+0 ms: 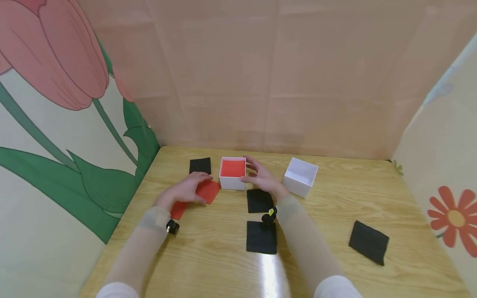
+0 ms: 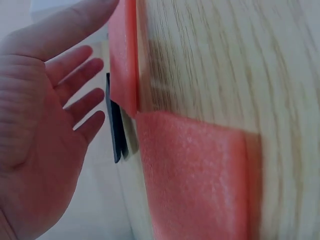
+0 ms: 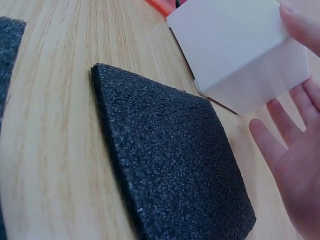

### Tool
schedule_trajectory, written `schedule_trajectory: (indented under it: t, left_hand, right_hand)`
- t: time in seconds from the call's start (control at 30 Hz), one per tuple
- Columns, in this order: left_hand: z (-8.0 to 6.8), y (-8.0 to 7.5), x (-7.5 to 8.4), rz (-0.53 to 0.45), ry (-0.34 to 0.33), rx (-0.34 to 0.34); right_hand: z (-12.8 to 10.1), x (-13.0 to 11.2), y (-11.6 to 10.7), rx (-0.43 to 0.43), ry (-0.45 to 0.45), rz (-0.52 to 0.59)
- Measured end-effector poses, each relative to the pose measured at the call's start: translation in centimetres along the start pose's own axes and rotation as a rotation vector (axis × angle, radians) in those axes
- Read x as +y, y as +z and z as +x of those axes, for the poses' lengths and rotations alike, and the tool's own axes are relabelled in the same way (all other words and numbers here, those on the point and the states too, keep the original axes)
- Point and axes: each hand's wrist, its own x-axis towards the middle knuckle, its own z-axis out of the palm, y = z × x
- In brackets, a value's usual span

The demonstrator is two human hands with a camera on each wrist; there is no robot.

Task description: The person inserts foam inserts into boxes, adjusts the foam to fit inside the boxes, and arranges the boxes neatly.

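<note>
Nearest the camera, a black foam square (image 1: 261, 237) lies flat on the wooden table (image 1: 208, 265) between the 2 forearms, with a second black foam square (image 1: 259, 200) just beyond it, under the right wrist. Right hand (image 1: 261, 176): fingers straight and spread, thumb tip touching the front right corner of the white box (image 1: 232, 182), other fingers reaching along its right side; in the right wrist view fingertips (image 3: 298, 25) sit on the box's upper edge and the palm stands just beside its wall, nothing pinched. That box has a red sheet inside and stands at table centre, far side. Left hand (image 1: 186, 190): fingers relaxed and open, lying over a red foam square (image 1: 208, 191) just left of the box; the left wrist view shows the open palm (image 2: 35, 150) close to the red foam, thumb near its edge, contact hard to confirm. A second red foam piece (image 1: 178, 210) lies beside the left wrist, touching the first. Further out: 1 black foam square (image 1: 200, 165) behind the left hand, left of the box; an empty white box (image 1: 300, 177) right of the right hand, apart from it; 1 more black foam square (image 1: 369, 241) well off to the right. Flower-print panels (image 1: 56, 124) wall the table.
</note>
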Motion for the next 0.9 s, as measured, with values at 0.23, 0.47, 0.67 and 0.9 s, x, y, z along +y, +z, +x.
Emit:
schedule_trajectory:
  t: [0.23, 0.47, 0.67, 0.9]
  left_hand:
    - [0.37, 0.49, 0.28, 0.025, -0.012, -0.034]
    - [0.5, 0.87, 0.15, 0.032, -0.046, -0.016]
    - [0.43, 0.88, 0.08, 0.034, -0.055, -0.018]
    - [0.3, 0.82, -0.06, 0.045, -0.062, -0.007]
  right_hand:
    - [-0.23, -0.03, 0.21, -0.003, -0.008, -0.003]
    - [-0.31, 0.01, 0.42, -0.003, 0.01, 0.0]
    - [-0.31, 0.14, 0.7, -0.001, -0.001, -0.001]
    - [-0.1, 0.17, 0.95, -0.001, -0.015, 0.001]
